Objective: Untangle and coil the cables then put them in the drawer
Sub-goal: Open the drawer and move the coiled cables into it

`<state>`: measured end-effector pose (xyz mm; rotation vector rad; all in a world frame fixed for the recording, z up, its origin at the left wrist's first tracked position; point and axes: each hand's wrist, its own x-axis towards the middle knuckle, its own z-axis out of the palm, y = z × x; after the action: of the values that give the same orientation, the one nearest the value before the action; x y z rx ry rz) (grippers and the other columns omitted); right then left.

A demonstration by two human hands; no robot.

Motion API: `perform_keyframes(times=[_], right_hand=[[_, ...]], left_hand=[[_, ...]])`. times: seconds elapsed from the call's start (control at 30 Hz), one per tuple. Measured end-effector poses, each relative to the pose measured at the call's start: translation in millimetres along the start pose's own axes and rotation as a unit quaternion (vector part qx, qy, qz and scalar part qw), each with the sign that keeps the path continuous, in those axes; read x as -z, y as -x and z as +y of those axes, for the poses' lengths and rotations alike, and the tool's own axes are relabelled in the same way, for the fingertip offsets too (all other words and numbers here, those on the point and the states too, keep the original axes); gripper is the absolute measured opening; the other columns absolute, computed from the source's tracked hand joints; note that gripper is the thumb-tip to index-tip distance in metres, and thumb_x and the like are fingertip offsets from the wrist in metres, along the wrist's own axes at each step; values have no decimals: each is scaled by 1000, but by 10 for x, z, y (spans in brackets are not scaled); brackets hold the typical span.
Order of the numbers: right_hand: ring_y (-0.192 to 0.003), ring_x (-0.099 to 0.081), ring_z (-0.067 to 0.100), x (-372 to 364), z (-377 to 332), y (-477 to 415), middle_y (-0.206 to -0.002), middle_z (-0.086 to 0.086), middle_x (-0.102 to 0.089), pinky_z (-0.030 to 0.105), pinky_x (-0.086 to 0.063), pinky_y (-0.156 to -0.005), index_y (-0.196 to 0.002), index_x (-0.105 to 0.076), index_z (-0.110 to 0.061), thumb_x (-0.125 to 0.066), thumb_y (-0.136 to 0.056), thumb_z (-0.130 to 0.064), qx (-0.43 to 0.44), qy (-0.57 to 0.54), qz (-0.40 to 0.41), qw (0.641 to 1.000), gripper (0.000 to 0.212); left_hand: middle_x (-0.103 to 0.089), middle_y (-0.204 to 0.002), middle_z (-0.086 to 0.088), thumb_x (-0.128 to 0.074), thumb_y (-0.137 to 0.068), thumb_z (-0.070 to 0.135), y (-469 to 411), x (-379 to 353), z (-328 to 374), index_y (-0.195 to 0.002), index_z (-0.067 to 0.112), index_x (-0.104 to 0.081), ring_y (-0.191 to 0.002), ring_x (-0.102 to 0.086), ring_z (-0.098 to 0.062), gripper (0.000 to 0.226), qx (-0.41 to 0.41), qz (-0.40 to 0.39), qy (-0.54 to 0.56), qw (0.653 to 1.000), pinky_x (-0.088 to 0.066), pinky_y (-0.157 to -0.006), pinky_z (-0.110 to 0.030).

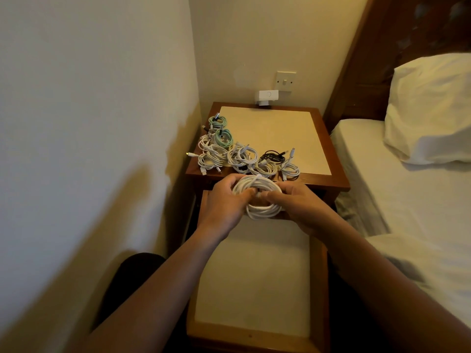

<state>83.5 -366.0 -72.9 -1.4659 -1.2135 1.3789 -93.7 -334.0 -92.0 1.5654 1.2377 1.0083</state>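
The open drawer (254, 337) is seen nearest, its pale lined floor bare of cables. Over its far end, just before the table (267, 128) front, a thick white coil (257, 197) is held in both hands. The left hand (224, 202) is curled round its left side and the right hand (295, 205) round its right. The fingertips of both are pressed into the middle, where the loose end seems to be tucked.

If that end is not secured, the loops are likely to spring apart once the coil is released, and it would land in the drawer loose. A slack grip on either side could let single loops slide off.

Farther back, the rest of the cables (239, 156) are heaped on the table's left front corner. Two green coils, one black one and roughly five white ones can be counted, though the white ones overlap too much for a sure count. Because they lie touching, with plugs poking out past the left edge, one could be dragged off or snagged when a neighbour is lifted.

Beyond them, one white adapter (267, 98) is seen against the wall below one switch (286, 80).
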Motion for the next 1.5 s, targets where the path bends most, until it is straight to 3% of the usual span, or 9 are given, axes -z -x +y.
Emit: perform_keyframes(times=[0.27,0.47,0.57,0.77,1.03,1.17,1.27,1.4,1.5], right_hand=[[-86,-72,24,851,-78,-542,-101,18,-73,40,-61,-81,-101,-68,-5,-67,-98,-15,-36,40,183,982,11],[-101,-68,27,1422,-100,-1117,-119,18,-66,43,-60,-91,-126,-60,1,-62,-101,-11,-64,-37,307,949,28],[-97,-67,26,1549,30,-1243,-120,13,-66,40,-61,-88,-130,-60,-3,-66,-99,-35,-123,63,336,932,44],[-120,-60,39,1678,161,-1206,-133,19,-63,50,-49,-106,-134,-61,-1,-40,-103,-62,-123,268,319,900,72],[-95,-61,30,1657,300,-744,-112,12,-68,34,-48,-83,-118,-68,-11,-43,-108,-41,-49,305,326,894,40],[-104,-62,21,1316,602,-310,-112,-1,-63,34,-48,-86,-128,-61,-22,-61,-99,-34,-22,265,339,902,31],[-114,-63,28,934,1059,56,-130,10,-61,42,-53,-93,-143,-49,-14,-68,-95,-34,-106,299,285,905,55],[-117,-63,35,471,1582,313,-142,22,-53,43,-57,-91,-159,-3,-11,-60,-101,-29,-311,336,158,875,84],[-122,-57,44,421,1606,371,-139,30,-52,50,-49,-101,-160,-12,0,-33,-109,-21,-293,352,193,868,58]], left_hand=[[-72,-109,5,-68,-75,66,-338,-38,-80,-109,38,-68,-107,-67,-13,43,82,-49,21,995,-56,-97,-48],[-70,-108,3,-69,-94,33,-470,47,-388,-109,29,-69,-104,-65,-12,15,97,-17,-38,994,-55,-87,-35],[-66,-108,2,-68,-95,27,-478,141,-612,-111,25,-67,-101,-62,-10,16,98,0,-123,988,-49,-78,-28],[-47,-131,-11,-68,-89,18,-390,255,-1068,-131,14,-54,-111,-55,-28,45,163,65,-240,955,-48,-96,-41],[-42,-144,-17,-63,-96,15,-190,145,-1340,-154,13,-30,-127,-50,-38,67,249,16,-255,934,-45,-92,-42],[-51,-138,-20,-61,-97,15,-134,187,-1426,-151,10,-31,-119,-56,-41,62,265,10,-270,926,-52,-93,-49],[-56,-130,-22,-59,-98,20,-47,210,-1490,-146,9,-31,-114,-58,-44,56,307,-18,-292,905,-53,-89,-50],[-57,-130,-20,-62,-98,21,65,174,-1572,-144,12,-30,-115,-59,-41,56,309,-41,-337,889,-52,-83,-47],[-57,-131,-18,-64,-98,23,74,177,-1549,-143,13,-30,-116,-59,-40,58,295,-47,-348,889,-47,-77,-43]])
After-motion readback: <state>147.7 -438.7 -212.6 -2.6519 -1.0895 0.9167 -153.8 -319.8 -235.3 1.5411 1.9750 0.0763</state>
